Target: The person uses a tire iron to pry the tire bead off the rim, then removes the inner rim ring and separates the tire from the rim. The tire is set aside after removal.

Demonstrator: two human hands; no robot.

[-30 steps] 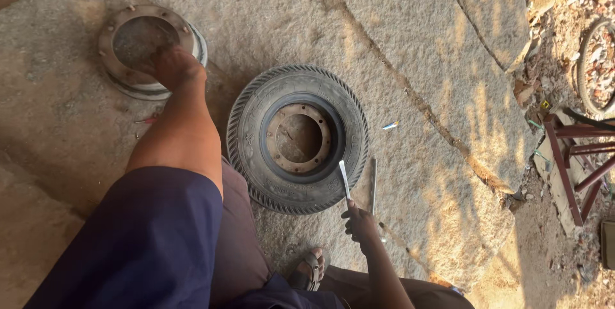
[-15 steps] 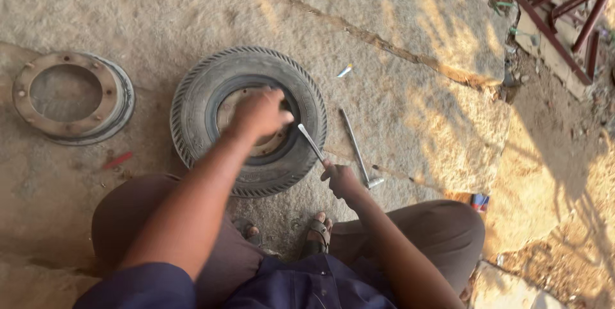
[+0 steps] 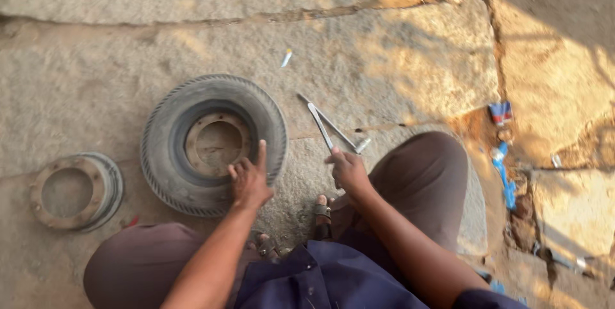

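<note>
A small black tyre (image 3: 166, 123) lies flat on the stone floor with a rusty metal rim (image 3: 216, 143) inside it. My left hand (image 3: 248, 180) rests on the tyre's near sidewall, fingers spread, holding nothing. Just right of the tyre, my right hand (image 3: 346, 170) grips a flat metal tyre lever (image 3: 319, 125) by its near end, with the tip pointing away. A second metal bar (image 3: 339, 131) lies on the floor beside the lever.
A separate rusty rim half (image 3: 73, 190) lies at the left. A small white stick (image 3: 286, 58) lies beyond the tyre. Blue and red scraps (image 3: 501, 149) sit in a crack at the right. My knees and sandalled feet (image 3: 320, 214) are at the bottom.
My left hand left the far rim half, came to the tyre's centre, then settled on its near sidewall. My right hand kept hold of the lever. The view swung, shifting the tyre.
</note>
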